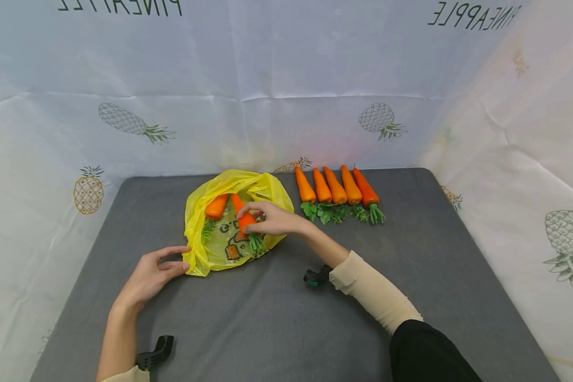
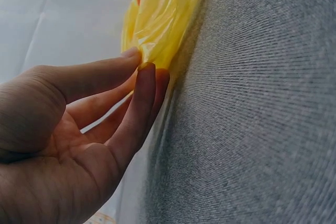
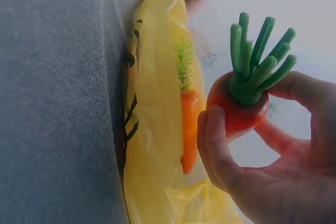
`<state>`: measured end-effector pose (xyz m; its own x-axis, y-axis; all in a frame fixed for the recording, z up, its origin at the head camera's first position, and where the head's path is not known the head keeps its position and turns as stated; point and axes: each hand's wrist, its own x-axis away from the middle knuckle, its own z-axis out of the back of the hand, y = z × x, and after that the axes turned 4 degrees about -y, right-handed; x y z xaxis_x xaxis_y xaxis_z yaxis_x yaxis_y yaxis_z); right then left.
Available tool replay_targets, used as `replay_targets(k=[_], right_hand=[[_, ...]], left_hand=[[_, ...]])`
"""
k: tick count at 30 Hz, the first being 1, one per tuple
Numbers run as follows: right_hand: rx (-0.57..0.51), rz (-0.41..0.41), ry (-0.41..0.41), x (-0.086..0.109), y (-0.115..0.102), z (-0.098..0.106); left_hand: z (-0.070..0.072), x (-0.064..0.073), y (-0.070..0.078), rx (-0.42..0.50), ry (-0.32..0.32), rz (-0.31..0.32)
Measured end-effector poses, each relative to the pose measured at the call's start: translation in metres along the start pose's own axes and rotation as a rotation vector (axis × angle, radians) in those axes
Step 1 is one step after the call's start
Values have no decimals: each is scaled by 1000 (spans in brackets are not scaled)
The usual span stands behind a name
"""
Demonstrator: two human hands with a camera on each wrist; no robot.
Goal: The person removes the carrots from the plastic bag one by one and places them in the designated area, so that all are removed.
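A yellow plastic bag [image 1: 193,228] lies on the grey table with its mouth spread wide. My left hand [image 1: 148,276] pinches the bag's near left rim between thumb and fingers, as the left wrist view shows up close. Over the bag's mouth, my right hand [image 1: 276,218] holds an orange carrot [image 3: 236,121] near its top, and its stubby green stems [image 3: 252,74] point toward the right wrist camera. Another carrot [image 1: 216,208] with feathery greens sits inside the bag at the left; it appears beside the held one in the right wrist view.
Several carrots [image 1: 335,188] lie in a row at the table's back edge, right of the bag, leafy ends toward me. A white cloth with pineapple drawings [image 1: 286,69] hangs around the grey table [image 1: 286,329]. Each wrist wears a black camera mount [image 1: 156,353].
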<state>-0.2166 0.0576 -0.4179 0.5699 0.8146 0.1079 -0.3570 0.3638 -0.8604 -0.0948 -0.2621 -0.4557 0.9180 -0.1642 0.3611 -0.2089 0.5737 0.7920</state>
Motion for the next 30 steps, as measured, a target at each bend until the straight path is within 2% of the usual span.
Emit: replay_targets(k=[8,17,30], right_hand=[[-45,11,-17,28,-9,7],[-29,7,21,63,-21,22],[4,-54,80,96,-13,37]], left_hand=[[1,-1,-1,10,2,-4],[2,0,1,16,-6,-10],[1,-1,0,17,-2,-4]])
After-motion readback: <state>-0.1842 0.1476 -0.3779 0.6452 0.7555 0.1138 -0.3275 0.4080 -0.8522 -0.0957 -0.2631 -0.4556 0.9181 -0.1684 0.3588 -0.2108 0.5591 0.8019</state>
